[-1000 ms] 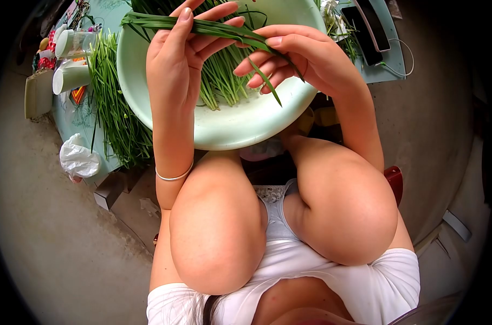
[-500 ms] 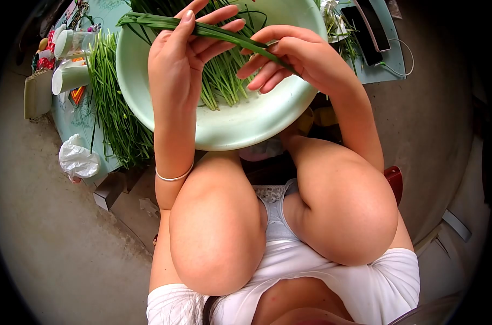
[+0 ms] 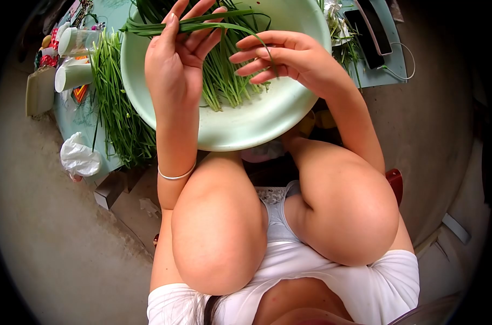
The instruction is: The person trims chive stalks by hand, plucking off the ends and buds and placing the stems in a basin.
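Observation:
My left hand (image 3: 175,73) is over the left side of a pale green basin (image 3: 230,135), with a small bunch of garlic chives (image 3: 189,26) held between its thumb and fingers. One long chive leaf (image 3: 257,37) arches from that bunch to my right hand (image 3: 297,59). There its end lies at the thumb and fingertips, the other fingers loosely stretched; how firmly it is pinched is hard to see. Below the hands, more chives (image 3: 219,89) lie in the basin, pale stem ends toward me.
A heap of chives (image 3: 118,108) lies left of the basin on a light blue table (image 3: 72,122), near two cups (image 3: 72,76) and a crumpled white bag (image 3: 79,156). At the right are phones (image 3: 365,40) with a white cable (image 3: 414,62) and scraps (image 3: 335,21). My knees are below the basin.
The bunch's tips have left my right hand, which now has just one bending leaf at its fingers. My left hand has shifted slightly left, and its bunch has spread.

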{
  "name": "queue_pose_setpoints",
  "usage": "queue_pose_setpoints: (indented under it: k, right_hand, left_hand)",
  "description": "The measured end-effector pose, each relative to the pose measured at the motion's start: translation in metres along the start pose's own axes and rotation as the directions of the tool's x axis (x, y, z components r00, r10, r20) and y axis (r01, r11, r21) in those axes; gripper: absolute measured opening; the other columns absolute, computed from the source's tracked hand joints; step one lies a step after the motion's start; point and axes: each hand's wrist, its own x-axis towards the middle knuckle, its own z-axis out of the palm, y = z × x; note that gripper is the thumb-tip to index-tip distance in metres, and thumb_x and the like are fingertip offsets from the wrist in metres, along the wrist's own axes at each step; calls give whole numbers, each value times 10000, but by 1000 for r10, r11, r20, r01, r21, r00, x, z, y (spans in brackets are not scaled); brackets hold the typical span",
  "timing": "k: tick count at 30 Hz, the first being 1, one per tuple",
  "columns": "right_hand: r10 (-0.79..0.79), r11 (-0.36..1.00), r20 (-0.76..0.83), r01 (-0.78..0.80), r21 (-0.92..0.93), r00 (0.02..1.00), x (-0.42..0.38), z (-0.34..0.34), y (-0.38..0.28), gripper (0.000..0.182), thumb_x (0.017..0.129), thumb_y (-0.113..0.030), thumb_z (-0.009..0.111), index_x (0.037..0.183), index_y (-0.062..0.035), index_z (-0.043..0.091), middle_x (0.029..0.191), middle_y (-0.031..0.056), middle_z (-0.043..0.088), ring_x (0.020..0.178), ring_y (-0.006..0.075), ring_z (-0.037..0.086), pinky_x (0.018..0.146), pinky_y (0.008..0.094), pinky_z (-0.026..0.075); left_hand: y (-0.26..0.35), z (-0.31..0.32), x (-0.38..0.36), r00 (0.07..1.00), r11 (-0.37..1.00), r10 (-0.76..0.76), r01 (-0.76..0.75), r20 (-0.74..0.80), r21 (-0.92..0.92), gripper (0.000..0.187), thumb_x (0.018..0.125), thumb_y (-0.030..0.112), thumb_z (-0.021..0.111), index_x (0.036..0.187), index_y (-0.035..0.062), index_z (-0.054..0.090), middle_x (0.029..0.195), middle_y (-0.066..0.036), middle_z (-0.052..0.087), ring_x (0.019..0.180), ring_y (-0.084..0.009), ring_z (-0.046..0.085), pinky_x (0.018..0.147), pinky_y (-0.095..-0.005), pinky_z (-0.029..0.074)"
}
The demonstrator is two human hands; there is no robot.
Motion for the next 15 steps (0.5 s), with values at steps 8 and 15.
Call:
queue_pose_setpoints:
  k: [8,15]
  right_hand:
    - [76,986,89,-87,139,993,6,35,8,409,877,-77,567,1252,54,469,1227,180,548,1025,277,615,821,358,537]
    - [1,998,-60,3,56,998,16,40,15,425,839,-99,644,1211,45,498,1132,153,596,968,247,632,802,356,541]
  left_hand:
    - [0,0,0,1000,999,3,-3,-9,-44,362,980,200,399,1287,11,438,1217,-179,564,1066,-256,597,845,-326,525]
    - [-1,0,-1,1000,998,9,-7,25,-60,362,980,199,400,1287,9,433,1225,-178,559,1080,-253,590,839,-315,529]
